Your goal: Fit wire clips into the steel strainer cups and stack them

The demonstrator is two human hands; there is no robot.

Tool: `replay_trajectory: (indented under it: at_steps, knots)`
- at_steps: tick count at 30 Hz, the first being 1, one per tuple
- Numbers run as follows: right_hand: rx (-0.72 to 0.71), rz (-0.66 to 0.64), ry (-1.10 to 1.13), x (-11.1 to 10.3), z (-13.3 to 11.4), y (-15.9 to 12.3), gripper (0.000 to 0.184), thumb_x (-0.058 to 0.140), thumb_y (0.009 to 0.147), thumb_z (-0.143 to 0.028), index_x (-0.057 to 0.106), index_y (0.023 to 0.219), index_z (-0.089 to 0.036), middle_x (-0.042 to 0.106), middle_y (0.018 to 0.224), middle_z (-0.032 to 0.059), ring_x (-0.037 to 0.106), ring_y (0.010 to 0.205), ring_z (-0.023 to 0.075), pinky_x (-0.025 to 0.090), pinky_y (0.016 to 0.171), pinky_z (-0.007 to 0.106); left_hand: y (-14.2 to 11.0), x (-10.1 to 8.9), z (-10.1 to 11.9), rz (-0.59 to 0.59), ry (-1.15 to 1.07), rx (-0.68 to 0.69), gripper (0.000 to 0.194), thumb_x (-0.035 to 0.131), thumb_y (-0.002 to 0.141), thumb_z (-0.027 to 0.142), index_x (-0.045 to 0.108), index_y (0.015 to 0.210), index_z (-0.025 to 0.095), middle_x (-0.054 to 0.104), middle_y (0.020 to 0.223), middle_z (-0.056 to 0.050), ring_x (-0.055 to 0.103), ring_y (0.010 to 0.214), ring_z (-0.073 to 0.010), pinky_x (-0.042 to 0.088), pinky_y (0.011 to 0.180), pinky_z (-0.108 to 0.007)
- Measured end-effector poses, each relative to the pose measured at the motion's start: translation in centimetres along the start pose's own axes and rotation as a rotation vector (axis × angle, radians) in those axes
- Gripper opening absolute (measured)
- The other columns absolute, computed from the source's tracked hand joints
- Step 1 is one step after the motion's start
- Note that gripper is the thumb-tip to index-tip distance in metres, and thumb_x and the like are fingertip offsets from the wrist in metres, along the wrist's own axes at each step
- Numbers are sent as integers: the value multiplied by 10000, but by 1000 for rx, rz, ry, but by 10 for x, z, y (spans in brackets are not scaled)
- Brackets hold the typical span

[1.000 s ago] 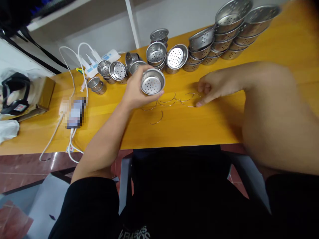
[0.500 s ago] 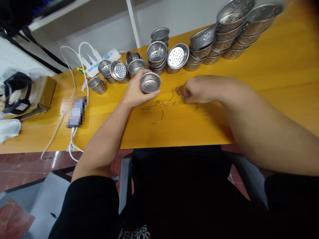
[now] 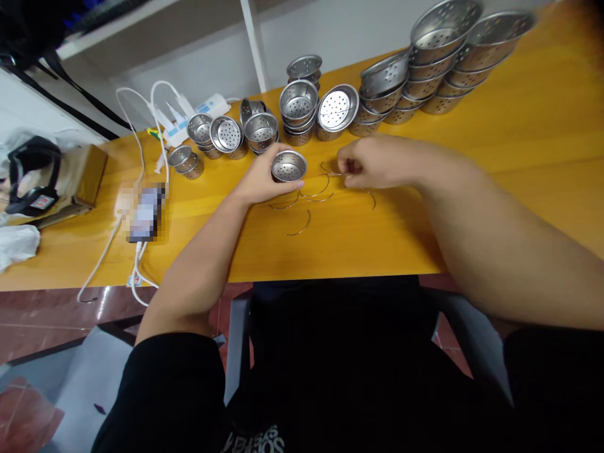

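My left hand (image 3: 262,179) grips a small metal cup (image 3: 289,167) pierced with holes, its open mouth facing up. Fingers and thumb wrap round its side, just above the table. To the right, my right hand (image 3: 365,162) is closed in a pinch on a thin curved wire (image 3: 325,170), whose free end points left toward the cup. Between and below the hands lie several more bent wires, among them one curved wire (image 3: 306,225) nearest the table's front edge. Another wire (image 3: 374,200) rests under my right hand.
Along the back of the yellow table (image 3: 330,251) stand stacks of perforated metal cups (image 3: 298,104), with larger stacked cups (image 3: 441,31) at the right. On the left are a phone (image 3: 145,212) with white cables, a power strip (image 3: 193,119) and a cardboard box (image 3: 87,173) bearing headphones.
My right hand has moved left and slightly up with the wire, nearer the cup. The cup in my left hand has shifted a little right and down.
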State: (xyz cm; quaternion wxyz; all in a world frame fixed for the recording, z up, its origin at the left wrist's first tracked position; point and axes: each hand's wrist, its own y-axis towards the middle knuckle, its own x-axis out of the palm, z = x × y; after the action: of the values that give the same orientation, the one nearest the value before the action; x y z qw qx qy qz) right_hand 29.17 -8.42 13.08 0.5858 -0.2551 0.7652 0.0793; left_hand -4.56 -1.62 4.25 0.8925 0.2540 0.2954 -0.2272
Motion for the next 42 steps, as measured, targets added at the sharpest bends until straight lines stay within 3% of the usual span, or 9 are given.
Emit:
replay_trajectory:
  at_steps: [5,9,12,18,22,29,34,37,42]
  knots:
    - [20,-15,43,-2,-6,0,294,826,1082,-32,657,979,-249,765,965,64,640,833,243,472,862,442,1,-3,-13,24,-28,-11,1224,1044,684,1166,768,1483,281,886,1446,-165,902,1360,-454,766,1250,-669]
    - [12,7,110,4,2,6,285,854,1036,-41,689,971,-264,779,953,49,708,862,274,503,877,442,1,-2,-13,37,-30,-17,1228,1034,682,1176,762,1475,279,886,1427,-162,906,1339,-438,764,1224,-640]
    - [10,23,131,6,7,7,206,853,1040,-71,778,1075,-259,832,1021,69,783,966,312,540,930,447,1,-2,-11,50,-25,-30,1244,1023,662,1190,770,1458,269,894,1394,-162,910,1306,-433,777,1184,-638]
    - [-23,99,53,4,8,5,159,746,1148,-92,850,1236,-174,873,1115,145,752,977,293,524,928,442,3,-2,-9,65,-47,-45,1242,1032,648,1181,773,1434,255,900,1364,-158,907,1260,-402,779,1146,-595]
    - [-43,185,121,9,15,9,108,783,1220,-293,869,1249,-235,899,1176,145,793,1097,361,579,1016,477,3,-2,-11,57,-49,-43,1240,1033,664,1177,762,1449,255,893,1370,-163,905,1256,-400,776,1138,-595]
    - [-2,299,275,13,7,7,525,822,1231,-733,859,1505,-286,903,1241,136,803,1202,406,608,1061,515,4,-2,-21,92,7,28,1257,1008,705,1190,749,1534,281,867,1487,-176,883,1395,-435,744,1274,-650]
    - [18,407,384,20,-6,6,615,635,1271,-828,863,1477,-295,894,1227,164,764,1143,406,640,1014,565,8,-1,-25,161,77,123,1294,1042,735,1146,662,1651,315,801,1636,-177,817,1574,-466,668,1414,-690]
    - [26,451,420,24,-10,8,741,579,1225,-979,858,1525,-362,887,1181,141,752,1144,432,641,991,589,9,4,-21,164,64,138,1260,1013,755,1163,666,1614,310,805,1593,-162,825,1544,-459,675,1396,-700]
    - [-10,508,442,25,-15,8,865,525,1209,-1011,856,1620,-327,861,1148,153,710,1084,406,626,988,591,10,14,-9,192,25,110,1177,1042,793,1112,695,1575,303,828,1539,-146,848,1499,-449,708,1353,-704]
